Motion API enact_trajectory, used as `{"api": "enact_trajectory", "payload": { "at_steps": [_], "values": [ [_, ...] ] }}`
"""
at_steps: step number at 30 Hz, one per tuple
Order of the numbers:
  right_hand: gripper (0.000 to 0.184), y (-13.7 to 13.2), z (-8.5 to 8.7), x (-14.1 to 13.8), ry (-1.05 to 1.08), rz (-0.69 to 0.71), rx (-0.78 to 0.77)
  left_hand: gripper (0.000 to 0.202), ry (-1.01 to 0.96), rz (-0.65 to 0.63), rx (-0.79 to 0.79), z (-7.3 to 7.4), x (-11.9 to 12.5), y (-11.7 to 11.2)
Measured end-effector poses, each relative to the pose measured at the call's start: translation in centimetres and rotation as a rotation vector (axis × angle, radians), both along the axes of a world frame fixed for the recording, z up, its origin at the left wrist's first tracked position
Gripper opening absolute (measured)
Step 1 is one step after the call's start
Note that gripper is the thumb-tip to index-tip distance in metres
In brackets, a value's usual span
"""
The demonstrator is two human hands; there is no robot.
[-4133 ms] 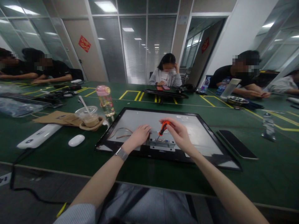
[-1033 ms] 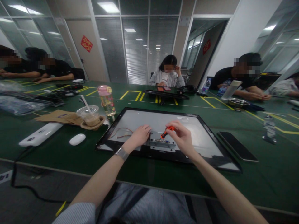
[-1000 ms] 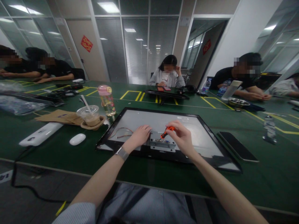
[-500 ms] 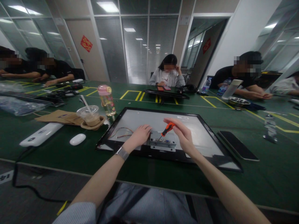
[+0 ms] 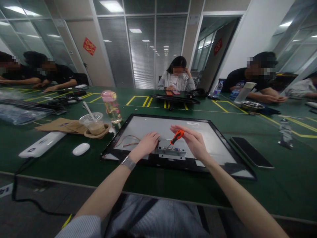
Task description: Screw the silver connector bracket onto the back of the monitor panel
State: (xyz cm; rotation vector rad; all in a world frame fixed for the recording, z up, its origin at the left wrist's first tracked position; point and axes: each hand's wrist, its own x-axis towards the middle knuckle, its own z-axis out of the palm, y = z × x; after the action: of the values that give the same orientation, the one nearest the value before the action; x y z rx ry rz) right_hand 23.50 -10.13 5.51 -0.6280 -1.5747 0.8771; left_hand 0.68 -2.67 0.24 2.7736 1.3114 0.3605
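Observation:
A screen panel [image 5: 138, 124] with a pale back and black frame lies flat on the table before me. Near its front edge stands a metal bracket [image 5: 174, 154] with connector ports, one of them blue. My left hand [image 5: 148, 142] grips the bracket's left end, fingers close together and the thumb hidden. An orange and black screwdriver [image 5: 177, 137] leans with its tip down at the ports. My right hand [image 5: 194, 142] has the handle between thumb and palm, its long fingers stretched out to the left. Thin wires [image 5: 130, 141] lie on the panel left of my left hand.
Left of the panel are a white mouse [image 5: 81, 149], a white power strip [image 5: 42, 144], an iced drink cup [image 5: 92, 123] and a pink-lidded bottle [image 5: 111, 107]. A phone [image 5: 252, 152] lies to the right, with a metal bowl [image 5: 252, 106] behind. Several people sit around the table.
The view has shifted slightly. The screwdriver's handle and my right fingers have moved a little to the left. My left hand stays at the bracket.

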Motion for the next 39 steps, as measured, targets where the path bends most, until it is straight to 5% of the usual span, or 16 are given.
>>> {"api": "enact_trajectory", "payload": {
  "at_steps": [8, 15, 22, 30, 39],
  "values": [
    [0.01, 0.34, -0.25, -0.27, 0.026, -0.144, 0.009, 0.039, -0.025, 0.016, -0.016, 0.16, -0.03, -0.05],
    [0.025, 0.23, -0.02, -0.16, 0.084, 0.046, -0.12, 0.039, -0.022, 0.015, -0.015, 0.14, 0.0, 0.0],
    [0.009, 0.61, -0.07, 0.03, 0.032, -0.181, -0.007, 0.037, -0.025, 0.018, -0.022, 0.34, 0.03, -0.18],
    [0.022, 0.69, -0.09, -0.19, 0.239, 0.053, -0.273, 0.037, -0.019, 0.016, -0.005, -0.24, 0.07, 0.06],
    [0.02, 0.96, -0.3, 0.25, 0.173, 0.043, -0.23, 0.037, -0.017, 0.016, 0.001, -0.17, -0.04, 0.07]
  ]
}}
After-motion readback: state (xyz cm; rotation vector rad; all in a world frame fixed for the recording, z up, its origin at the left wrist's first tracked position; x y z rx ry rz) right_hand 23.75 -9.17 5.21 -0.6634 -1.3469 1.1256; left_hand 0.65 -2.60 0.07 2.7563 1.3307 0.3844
